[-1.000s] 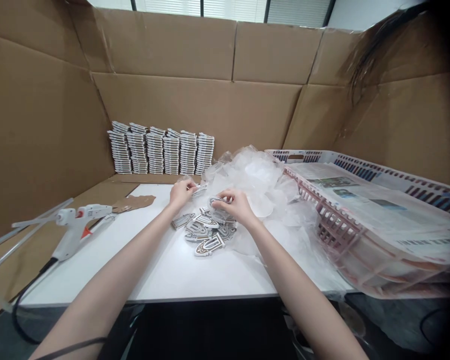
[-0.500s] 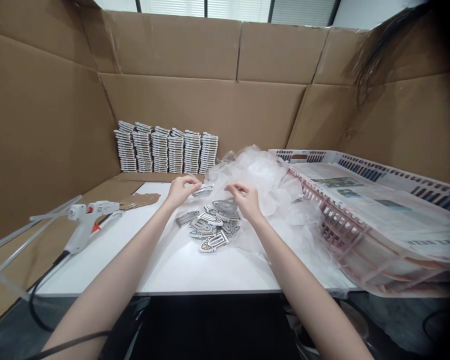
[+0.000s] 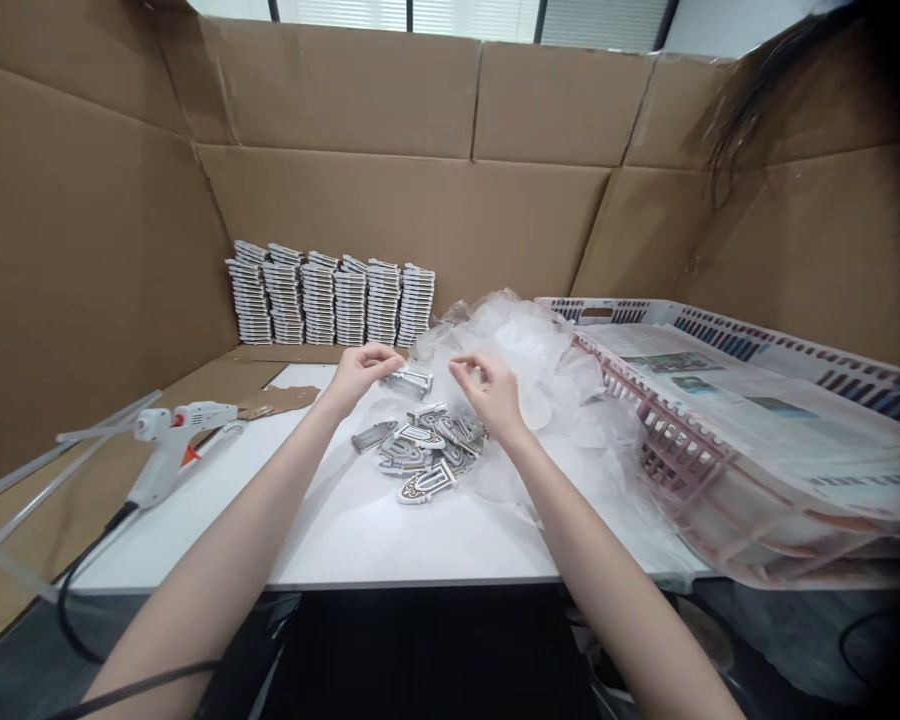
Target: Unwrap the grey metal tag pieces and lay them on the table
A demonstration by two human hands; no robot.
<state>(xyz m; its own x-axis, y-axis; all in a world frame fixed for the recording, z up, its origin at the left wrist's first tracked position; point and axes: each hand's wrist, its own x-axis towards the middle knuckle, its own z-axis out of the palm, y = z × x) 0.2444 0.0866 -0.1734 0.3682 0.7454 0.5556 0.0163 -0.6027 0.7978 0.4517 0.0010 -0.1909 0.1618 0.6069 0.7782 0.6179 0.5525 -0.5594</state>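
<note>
My left hand (image 3: 358, 378) is closed in a pinch at the edge of a thin clear plastic bag. A small white and grey arched piece (image 3: 412, 381) hangs just below those fingertips, seemingly inside the bag. To the right, my right hand (image 3: 491, 392) has thumb and forefinger together in front of the heaped clear bags; what they hold, if anything, I cannot make out. Between and below both hands lies a loose pile of arched, window-shaped pieces (image 3: 427, 483), grey and white with brown scroll patterns.
Crumpled clear plastic bags (image 3: 521, 335) are heaped behind my right hand. A pink and white basket (image 3: 682, 465) with newspaper stands right. Stacked pieces (image 3: 351, 305) line the cardboard wall (image 3: 390, 210). A white glue gun (image 3: 166, 450) with its cord lies left.
A grey piece below my right hand has dropped onto the pile. My left hand has shifted slightly up and left, while the piece under it has tilted and sits a little further right.
</note>
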